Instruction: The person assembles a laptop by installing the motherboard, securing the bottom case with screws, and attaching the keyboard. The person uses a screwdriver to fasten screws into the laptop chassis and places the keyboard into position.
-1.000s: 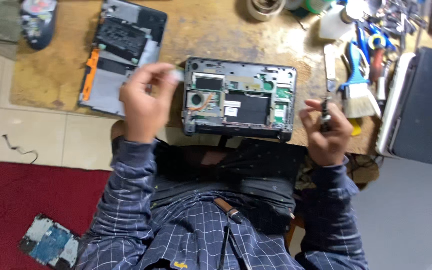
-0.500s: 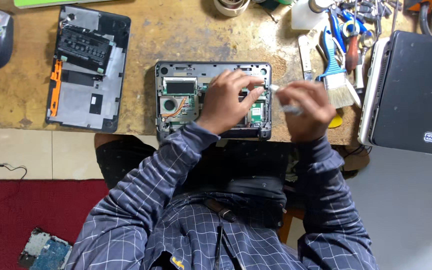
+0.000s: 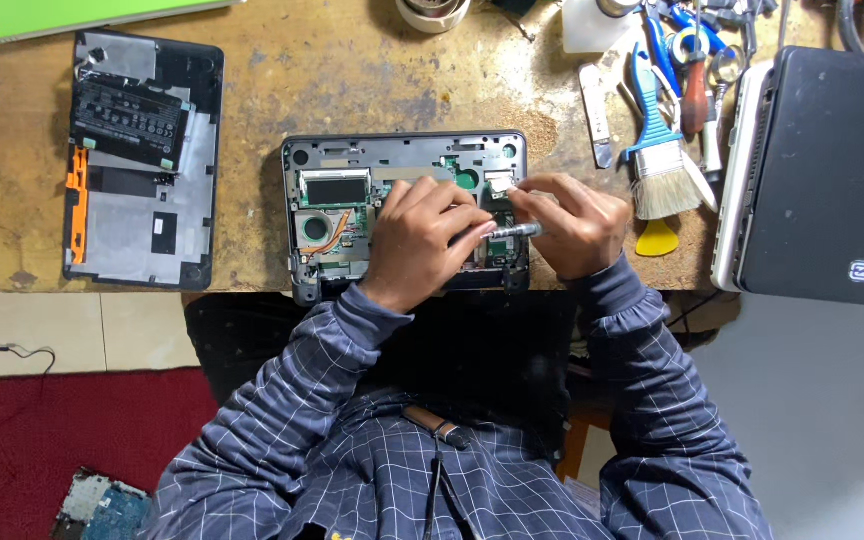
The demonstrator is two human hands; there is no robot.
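An opened laptop base (image 3: 332,155) with exposed green circuit board, copper heat pipe and fan lies on the worn wooden bench (image 3: 352,70). My left hand (image 3: 422,235) rests on the middle of its board, fingers curled down onto the parts and touching the tool's shaft. My right hand (image 3: 572,225) grips a slim silver screwdriver (image 3: 512,231) lying level over the base's right side, its tip pointing left toward my left hand. Both hands hide much of the board's right half.
A removed laptop bottom cover with a black battery (image 3: 137,160) lies to the left. A closed black laptop (image 3: 832,170) sits at right. A blue-handled brush (image 3: 657,150), yellow pick (image 3: 658,238), several hand tools (image 3: 697,60), a tape roll (image 3: 432,12) and a red mat (image 3: 72,440) are around.
Both hands have come down from raised positions onto the laptop base. The left hand now lies flatter on the board, and the right hand holds the screwdriver level across it.
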